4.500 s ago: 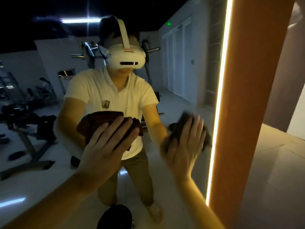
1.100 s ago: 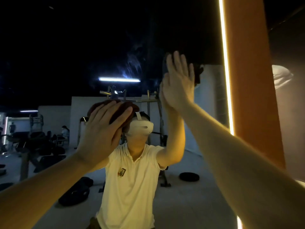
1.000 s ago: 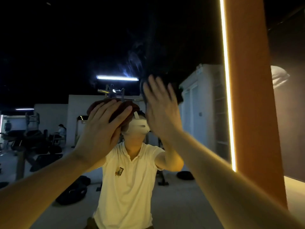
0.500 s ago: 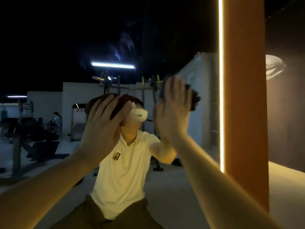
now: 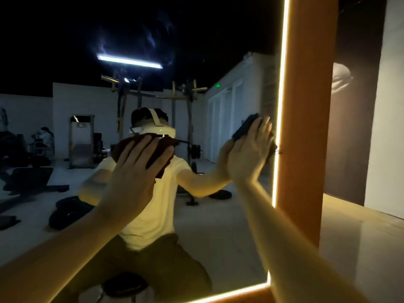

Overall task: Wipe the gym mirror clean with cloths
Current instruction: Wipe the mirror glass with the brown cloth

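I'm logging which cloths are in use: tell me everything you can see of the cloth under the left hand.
The brown cloth is a dark reddish-brown, soft, towel-like fabric, bunched into a rumpled pad rather than spread out. The left hand presses it against the mirror, with straight, spread fingers laid over it. Its edges show above and to the right of the fingers, and a corner pokes out below them. It sits mid-glass, over the person's reflection. Dim light hides any weave or dampness.

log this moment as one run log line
left hand: flat, pressing brown cloth on mirror | right hand: flat, pressing dark cloth near lit edge strip | stage: mid-wipe
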{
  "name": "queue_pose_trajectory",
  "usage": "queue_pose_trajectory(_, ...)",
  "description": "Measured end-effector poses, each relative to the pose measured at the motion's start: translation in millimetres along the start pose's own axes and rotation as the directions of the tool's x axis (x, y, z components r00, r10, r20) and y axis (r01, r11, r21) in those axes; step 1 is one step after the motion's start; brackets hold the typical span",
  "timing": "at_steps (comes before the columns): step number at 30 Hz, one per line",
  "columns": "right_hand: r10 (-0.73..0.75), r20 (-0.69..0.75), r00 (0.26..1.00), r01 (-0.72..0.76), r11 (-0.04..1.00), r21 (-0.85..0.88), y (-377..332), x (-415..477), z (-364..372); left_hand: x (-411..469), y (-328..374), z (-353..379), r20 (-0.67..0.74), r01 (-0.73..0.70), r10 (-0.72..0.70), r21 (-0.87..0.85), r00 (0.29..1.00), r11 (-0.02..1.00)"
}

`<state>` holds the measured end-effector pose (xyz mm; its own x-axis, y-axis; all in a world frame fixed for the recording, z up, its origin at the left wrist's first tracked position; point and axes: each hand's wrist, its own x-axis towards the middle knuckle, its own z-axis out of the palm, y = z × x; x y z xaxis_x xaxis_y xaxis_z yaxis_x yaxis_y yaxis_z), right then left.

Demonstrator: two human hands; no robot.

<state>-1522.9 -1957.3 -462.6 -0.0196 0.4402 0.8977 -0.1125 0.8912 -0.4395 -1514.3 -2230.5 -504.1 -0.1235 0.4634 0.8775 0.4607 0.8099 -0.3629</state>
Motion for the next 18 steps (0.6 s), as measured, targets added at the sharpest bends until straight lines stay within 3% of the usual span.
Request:
queue_pose_trajectory(1,-0.002,0.028,1.0,0.001,1.0,0.028,-18,-33,0,-1,0,-1,0.002,-0.005,0.005,-0.003,1.0,1.0)
queue_pose_trajectory(3,-0.208,0.21,0.955,0.194,0.978,0.081,-47,-113,-10,-2,-2,-7,-0.013,-0.021,0.021,0.0,1.0,1.0)
queue_pose_trajectory(4,-0.384,0.305,0.871,0.364,0.923,0.125,-48,-150,-16,-4,-4,-9,-0.018,-0.037,0.037,0.003,0.999,0.999)
queue_pose_trajectory(5,-0.571,0.365,0.735,0.567,0.813,0.13,-42,-171,-25,-8,-7,-10,-0.023,-0.061,0.061,0.003,0.998,0.998)
queue_pose_trajectory(6,-0.706,0.409,0.578,0.724,0.675,0.142,-28,-163,-31,-12,-10,-10,-0.021,-0.087,0.087,0.007,0.996,0.996)
queue_pose_trajectory(7,-0.762,0.412,0.499,0.801,0.587,0.117,-15,-138,-32,-16,-14,-9,-0.015,-0.106,0.106,0.009,0.994,0.994)
queue_pose_trajectory(8,-0.743,0.393,0.542,0.792,0.608,0.057,-5,-110,-30,-19,-18,-6,-0.007,-0.12,0.12,0.007,0.993,0.993)
queue_pose_trajectory(10,-0.421,0.221,0.88,0.448,0.89,-0.089,15,-49,-20,-25,-20,0,-0.008,-0.117,0.117,-0.021,0.993,0.993)
queue_pose_trajectory(11,-0.21,0.113,0.971,0.225,0.963,-0.149,24,-22,-18,-27,-19,2,-0.011,-0.113,0.112,-0.033,0.994,0.993)
queue_pose_trajectory(12,-0.073,0.072,0.995,0.085,0.978,-0.188,31,-5,-16,-26,-18,3,0.0,-0.104,0.104,-0.049,0.995,0.993)
queue_pose_trajectory(14,0.058,0.062,0.996,-0.039,0.963,-0.266,26,-3,-14,-25,-18,2,-0.002,-0.11,0.11,-0.069,0.994,0.992)
queue_pose_trajectory(16,0.058,0.02,0.998,-0.051,0.965,-0.259,-4,-31,-18,-26,-19,-1,0.015,-0.12,0.121,-0.057,0.993,0.991)
queue_pose_trajectory(18,-0.064,0.058,0.996,0.072,0.985,-0.154,-41,-91,-21,-26,-21,-4,0.037,-0.126,0.128,-0.056,0.991,0.991)
